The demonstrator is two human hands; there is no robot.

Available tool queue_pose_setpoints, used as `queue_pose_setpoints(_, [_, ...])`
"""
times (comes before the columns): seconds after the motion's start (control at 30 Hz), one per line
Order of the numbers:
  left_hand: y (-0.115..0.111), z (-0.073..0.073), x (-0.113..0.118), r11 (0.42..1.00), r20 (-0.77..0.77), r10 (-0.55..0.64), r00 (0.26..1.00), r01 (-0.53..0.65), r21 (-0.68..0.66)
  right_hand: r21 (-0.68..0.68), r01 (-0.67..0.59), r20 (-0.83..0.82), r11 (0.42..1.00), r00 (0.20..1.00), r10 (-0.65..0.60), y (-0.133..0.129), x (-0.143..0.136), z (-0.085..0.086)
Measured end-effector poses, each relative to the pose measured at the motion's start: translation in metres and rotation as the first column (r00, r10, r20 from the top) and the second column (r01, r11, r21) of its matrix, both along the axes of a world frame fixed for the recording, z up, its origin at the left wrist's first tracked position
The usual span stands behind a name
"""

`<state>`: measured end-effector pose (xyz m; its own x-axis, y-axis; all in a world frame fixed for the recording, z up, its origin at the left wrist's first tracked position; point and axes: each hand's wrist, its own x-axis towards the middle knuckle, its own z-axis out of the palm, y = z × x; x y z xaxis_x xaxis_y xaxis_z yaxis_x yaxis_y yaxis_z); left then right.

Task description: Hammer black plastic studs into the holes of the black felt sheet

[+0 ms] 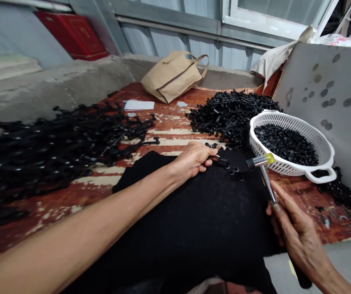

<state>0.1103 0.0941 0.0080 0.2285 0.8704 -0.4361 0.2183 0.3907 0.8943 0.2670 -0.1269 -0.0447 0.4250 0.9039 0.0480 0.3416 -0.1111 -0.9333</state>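
Observation:
My left hand (196, 158) is closed on a small black plastic part (223, 160), whose ends stick out past the fingers over a black cloth (212, 220). Just right of it, several small round black caps (232, 172) lie loose on the cloth. My right hand (294, 228) is wrapped around the handle of a small mallet (267, 181). The mallet has a metal head with one yellow face and one dark face, raised beside the caps and apart from the left hand.
A white plastic basket (328, 151) of small black pieces stands at right. Heaps of black parts lie behind it (224, 116) and at left (49, 151). A tan bag (172, 77), white paper (138, 105) and a grey spotted panel (325, 90) are farther back.

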Motion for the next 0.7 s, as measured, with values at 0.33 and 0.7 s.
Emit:
queue_pose_setpoints(0.33, [0.001,0.001,-0.001,1.0,0.012,-0.003,1.0,0.003,-0.014,0.004,-0.013,-0.038,1.0,0.999,0.014,0.002,-0.002,0.003])
queue_pose_setpoints(0.7, [0.002,-0.011,-0.002,0.997,-0.027,-0.01,1.0,0.012,0.082,0.053,-0.02,0.071,0.998,0.997,0.017,0.003,-0.002,0.009])
